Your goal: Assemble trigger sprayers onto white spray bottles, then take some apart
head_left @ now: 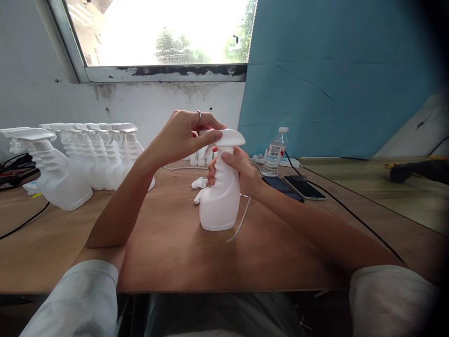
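A white plastic spray bottle stands upright on the wooden table in front of me. My right hand is wrapped round its neck. My left hand, with a ring on one finger, pinches the white trigger sprayer head on top of the bottle. A thin white dip tube lies on the table beside the bottle's base. Loose white sprayer parts lie just behind the bottle.
A row of several assembled white spray bottles lines the table's left side. A water bottle and two phones with a black cable sit to the right. More white parts stand by the wall under the window.
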The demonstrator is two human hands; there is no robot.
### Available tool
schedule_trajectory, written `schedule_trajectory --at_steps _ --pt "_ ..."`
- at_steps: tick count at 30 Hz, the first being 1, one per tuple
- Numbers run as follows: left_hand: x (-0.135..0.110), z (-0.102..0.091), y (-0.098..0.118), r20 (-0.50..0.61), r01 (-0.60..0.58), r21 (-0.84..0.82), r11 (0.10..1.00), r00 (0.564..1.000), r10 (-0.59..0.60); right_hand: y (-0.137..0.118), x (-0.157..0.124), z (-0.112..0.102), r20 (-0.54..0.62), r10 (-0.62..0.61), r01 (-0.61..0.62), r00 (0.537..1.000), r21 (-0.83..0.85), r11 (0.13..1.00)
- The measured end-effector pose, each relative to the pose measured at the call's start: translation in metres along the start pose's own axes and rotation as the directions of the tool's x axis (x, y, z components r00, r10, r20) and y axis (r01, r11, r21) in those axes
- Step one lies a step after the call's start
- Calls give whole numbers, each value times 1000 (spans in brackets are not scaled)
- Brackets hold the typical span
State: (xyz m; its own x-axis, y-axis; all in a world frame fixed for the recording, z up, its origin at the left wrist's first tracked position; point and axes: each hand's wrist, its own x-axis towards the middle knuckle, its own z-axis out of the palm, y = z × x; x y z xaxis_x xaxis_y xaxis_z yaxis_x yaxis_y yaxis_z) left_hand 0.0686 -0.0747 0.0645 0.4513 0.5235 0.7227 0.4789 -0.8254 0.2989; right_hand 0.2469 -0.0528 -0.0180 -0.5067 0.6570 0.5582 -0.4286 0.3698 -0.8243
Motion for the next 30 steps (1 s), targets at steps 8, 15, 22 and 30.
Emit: schedule_trajectory --at_steps 8,15,22,30 --pt "0 -1 0 9 8 5 1000 1000 -8 1 -1 -1 19 -8 8 1000 8 1000" --pt "0 2 0 -3 -11 22 1000 1000 11 0 0 3 -44 -28 26 999 -52 998" --pt "-1 -13 -3 -102 -40 205 978 993 62 -3 7 -9 72 75 -74 995 -20 997" --pt "-28 -53 7 136 26 382 924 987 -84 -12 8 -13 168 224 -219 960 -49 974"
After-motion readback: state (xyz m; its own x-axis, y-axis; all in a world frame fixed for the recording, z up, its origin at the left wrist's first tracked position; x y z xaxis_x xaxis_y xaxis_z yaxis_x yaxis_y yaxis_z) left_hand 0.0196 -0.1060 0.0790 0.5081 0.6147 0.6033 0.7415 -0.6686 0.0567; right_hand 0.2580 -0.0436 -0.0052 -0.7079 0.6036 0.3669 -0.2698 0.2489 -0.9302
